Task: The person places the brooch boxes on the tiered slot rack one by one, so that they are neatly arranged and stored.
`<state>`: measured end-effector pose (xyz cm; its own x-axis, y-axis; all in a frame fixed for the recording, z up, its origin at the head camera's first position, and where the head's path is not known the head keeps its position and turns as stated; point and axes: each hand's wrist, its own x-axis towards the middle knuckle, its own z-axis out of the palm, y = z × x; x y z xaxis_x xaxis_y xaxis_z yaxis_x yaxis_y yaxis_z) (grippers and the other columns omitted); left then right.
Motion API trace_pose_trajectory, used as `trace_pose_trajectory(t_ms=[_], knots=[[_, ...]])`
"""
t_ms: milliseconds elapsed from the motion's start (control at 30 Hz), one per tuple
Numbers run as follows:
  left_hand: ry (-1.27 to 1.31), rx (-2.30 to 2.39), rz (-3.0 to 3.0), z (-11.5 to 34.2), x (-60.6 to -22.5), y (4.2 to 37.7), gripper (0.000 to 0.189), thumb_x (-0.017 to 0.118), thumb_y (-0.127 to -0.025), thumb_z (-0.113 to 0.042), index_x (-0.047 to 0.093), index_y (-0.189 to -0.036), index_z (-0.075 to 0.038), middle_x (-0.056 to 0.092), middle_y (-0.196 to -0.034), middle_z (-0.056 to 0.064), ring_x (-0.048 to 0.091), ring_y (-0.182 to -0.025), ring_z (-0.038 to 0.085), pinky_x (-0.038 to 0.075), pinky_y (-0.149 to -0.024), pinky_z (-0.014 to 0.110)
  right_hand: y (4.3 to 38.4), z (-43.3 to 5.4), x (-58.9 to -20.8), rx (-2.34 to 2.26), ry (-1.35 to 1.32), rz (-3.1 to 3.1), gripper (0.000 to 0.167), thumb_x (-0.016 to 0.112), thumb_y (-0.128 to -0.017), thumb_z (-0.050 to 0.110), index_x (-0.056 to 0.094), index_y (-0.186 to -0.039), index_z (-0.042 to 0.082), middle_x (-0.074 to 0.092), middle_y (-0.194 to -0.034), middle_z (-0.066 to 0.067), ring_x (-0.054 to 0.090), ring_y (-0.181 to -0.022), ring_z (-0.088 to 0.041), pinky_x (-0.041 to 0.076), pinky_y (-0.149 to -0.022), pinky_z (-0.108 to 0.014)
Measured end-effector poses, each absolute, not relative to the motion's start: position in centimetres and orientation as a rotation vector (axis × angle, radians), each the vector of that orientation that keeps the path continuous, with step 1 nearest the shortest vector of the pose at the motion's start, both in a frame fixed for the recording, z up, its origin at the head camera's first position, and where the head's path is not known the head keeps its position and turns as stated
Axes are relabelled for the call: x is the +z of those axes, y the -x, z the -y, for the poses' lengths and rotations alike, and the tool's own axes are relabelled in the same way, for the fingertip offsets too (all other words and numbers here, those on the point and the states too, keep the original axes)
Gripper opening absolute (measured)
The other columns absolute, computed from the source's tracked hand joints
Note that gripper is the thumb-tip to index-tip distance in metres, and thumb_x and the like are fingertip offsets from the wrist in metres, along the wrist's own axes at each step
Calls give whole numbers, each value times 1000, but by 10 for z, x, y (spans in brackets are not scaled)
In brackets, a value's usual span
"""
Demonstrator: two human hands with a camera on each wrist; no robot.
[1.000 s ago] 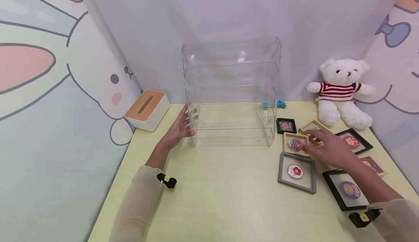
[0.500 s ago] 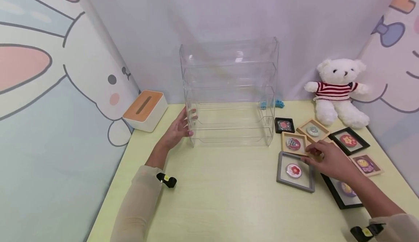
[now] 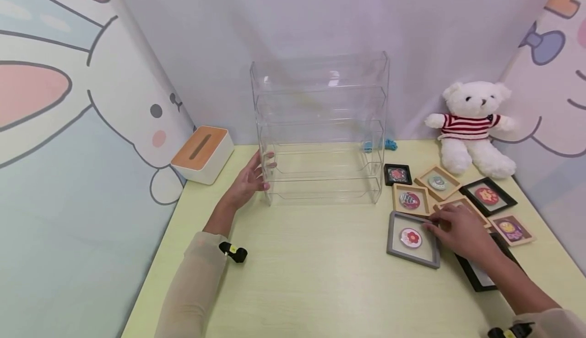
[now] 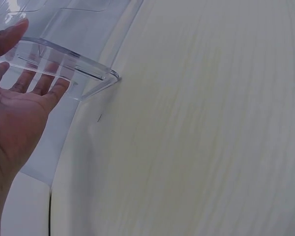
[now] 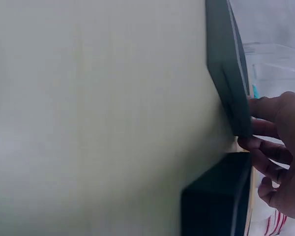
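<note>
A clear acrylic display rack (image 3: pixel 320 180) with stacked tiers stands against the back wall. At its lower left side, my left hand (image 3: pixel 244 185) touches the panel with fingers spread; in the left wrist view, the fingers show beside and through the clear edge (image 4: pixel 64 56). On the right of the table, my right hand (image 3: pixel 462 228) pinches the right edge of a grey frame (image 3: pixel 391 241) holding a red-flower badge (image 3: pixel 411 238). From the right wrist view, thumb and fingertips of the right hand (image 5: pixel 280 147) meet at that frame's corner (image 5: pixel 231 83).
Around the right hand lie several other framed badges, including a small black frame (image 3: pixel 397 175), wooden frames (image 3: pixel 411 200) and a larger black frame (image 3: pixel 476 277), partly under the forearm. A white teddy bear (image 3: pixel 478 124) sits behind them. A tissue box (image 3: pixel 201 155) stands at left.
My right hand has moved from the wooden frames towards the viewer, down to the grey frame's right edge, and now pinches it. The left hand has stayed at the rack.
</note>
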<state>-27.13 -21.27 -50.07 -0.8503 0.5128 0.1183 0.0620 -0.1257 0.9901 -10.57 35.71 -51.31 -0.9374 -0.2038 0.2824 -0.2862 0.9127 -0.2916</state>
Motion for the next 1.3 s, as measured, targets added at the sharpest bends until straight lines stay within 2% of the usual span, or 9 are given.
trace_pose_trajectory(t_ms=[133, 300, 433, 500, 667, 800, 1000, 1167, 1300], knots=[[-645, 2064, -1823, 213, -501, 271, 111, 48, -94, 25, 10, -180, -35, 15, -186, 14, 19, -171, 45, 17, -132, 72, 103, -352, -520, 455, -365, 2738, 21, 98, -78, 15, 86, -92, 4, 75, -94, -16, 64, -85, -37, 49, -89, -64], [-639, 2070, -1826, 212, -501, 270, 111, 49, -94, 24, 10, -179, -35, 15, -186, 13, 20, -171, 44, 17, -132, 72, 100, -347, -521, 483, -348, 2701, 17, 95, -80, 10, 85, -92, 2, 75, -94, -19, 64, -85, -40, 46, -96, -70], [-638, 2072, -1829, 211, -501, 269, 111, 48, -95, 25, 10, -179, -35, 12, -186, 18, 20, -170, 45, 16, -132, 73, 100, -347, -518, 508, -346, 2709, 16, 93, -83, 7, 83, -95, 2, 74, -95, -17, 66, -83, -34, 53, -80, -54], [-641, 2071, -1832, 211, -501, 269, 110, 48, -95, 25, 9, -180, -35, 10, -185, 20, 20, -170, 46, 16, -132, 73, 101, -348, -515, 509, -359, 2703, 17, 92, -84, 5, 82, -97, 2, 75, -93, -14, 63, -79, -25, 49, -67, -42], [-643, 2080, -1824, 212, -501, 269, 111, 49, -95, 25, 9, -180, -34, 11, -186, 20, 20, -170, 46, 17, -132, 73, 102, -352, -507, 605, -379, 2722, 18, 88, -91, 4, 79, -106, 7, 74, -87, -3, 54, -73, -4, 44, -59, -27], [-640, 2085, -1822, 212, -501, 269, 112, 51, -94, 25, 9, -180, -34, 13, -186, 17, 22, -170, 46, 19, -132, 71, 104, -356, -503, 698, -422, 2736, 22, 84, -94, 1, 80, -115, 7, 72, -88, 1, 49, -73, 4, 44, -58, -25], [-653, 2075, -1840, 212, -502, 269, 111, 49, -95, 25, 8, -180, -33, 16, -186, 16, 23, -169, 46, 20, -132, 71, 105, -361, -500, 872, -387, 2814, 21, 79, -101, 4, 82, -121, 6, 68, -93, 1, 50, -75, 3, 47, -56, -25], [-662, 2062, -1854, 212, -502, 269, 109, 49, -95, 22, 8, -180, -32, 16, -185, 16, 22, -170, 47, 19, -132, 72, 106, -364, -498, 1008, -305, 2912, 21, 75, -105, 9, 79, -124, 1, 75, -104, -11, 56, -79, 5, 54, -57, -27], [-660, 2070, -1846, 212, -502, 267, 110, 51, -94, 22, 8, -180, -32, 17, -185, 15, 22, -169, 48, 19, -132, 72, 108, -365, -491, 1009, -271, 2946, 24, 74, -107, 15, 79, -126, 2, 78, -108, -16, 58, -80, 7, 55, -58, -27]])
